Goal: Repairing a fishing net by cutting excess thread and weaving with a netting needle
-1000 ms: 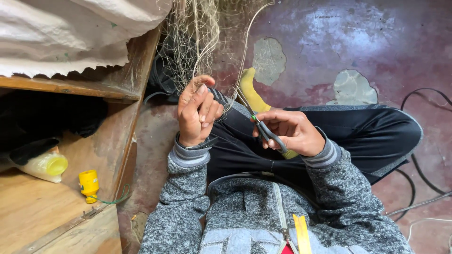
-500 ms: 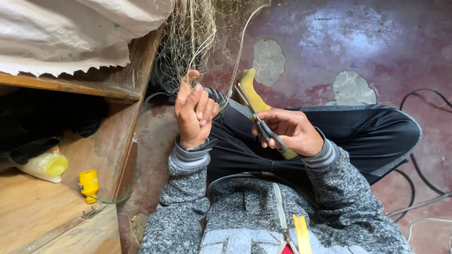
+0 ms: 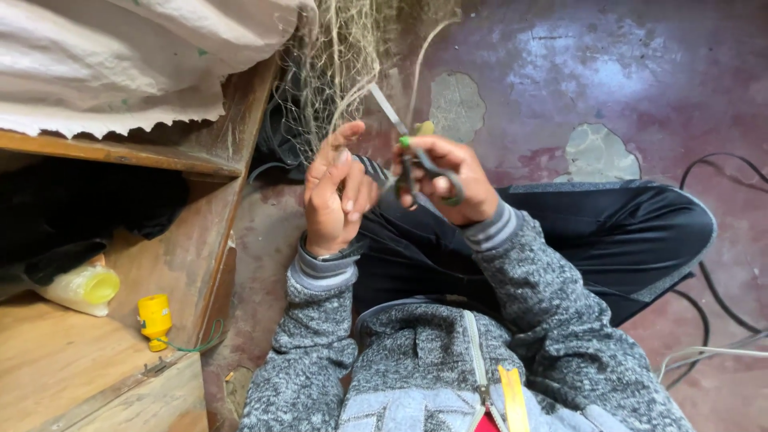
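Observation:
My right hand (image 3: 448, 180) grips a pair of scissors (image 3: 404, 140) with grey-green handles, the blades pointing up and left toward a hanging fishing net (image 3: 344, 72). My left hand (image 3: 336, 192) is raised beside it, fingers pinching thin strands of the net near the blades. Both hands are above my crossed legs in dark trousers (image 3: 608, 232). I wear a grey knitted jacket (image 3: 448, 360).
A wooden shelf unit (image 3: 120, 344) stands at the left, holding a yellow spool (image 3: 154, 318) with green thread and a yellowish plastic bottle (image 3: 80, 288). White cloth (image 3: 120, 56) lies on top. Cables (image 3: 720, 288) run over the purple patched floor at the right.
My right hand has lifted the scissors from my lap up to the net strands. My left hand rose slightly, still holding the strands.

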